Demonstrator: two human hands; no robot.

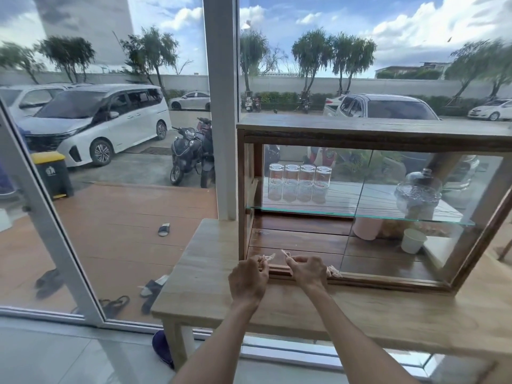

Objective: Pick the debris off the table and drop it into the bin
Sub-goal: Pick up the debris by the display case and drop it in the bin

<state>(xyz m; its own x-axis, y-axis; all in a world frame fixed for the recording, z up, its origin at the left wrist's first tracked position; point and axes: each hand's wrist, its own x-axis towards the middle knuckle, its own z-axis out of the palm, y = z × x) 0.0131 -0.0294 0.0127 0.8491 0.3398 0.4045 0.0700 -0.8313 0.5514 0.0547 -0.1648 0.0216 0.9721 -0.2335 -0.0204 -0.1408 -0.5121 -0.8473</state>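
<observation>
Both my hands are raised over the wooden table, just in front of the glass display cabinet. My left hand pinches a small pale scrap of debris between its fingertips. My right hand pinches another pale scrap that sticks up from its fingers. A third crumpled pale piece lies on the table against the cabinet's lower frame, right of my right hand. A bin with a yellow lid stands outside, behind the window.
The cabinet holds stacked drinking glasses on a glass shelf, a glass dome, a pink container and a white cup. A white pillar rises behind the table. Sandals lie on the deck outside. A purple thing sits under the table.
</observation>
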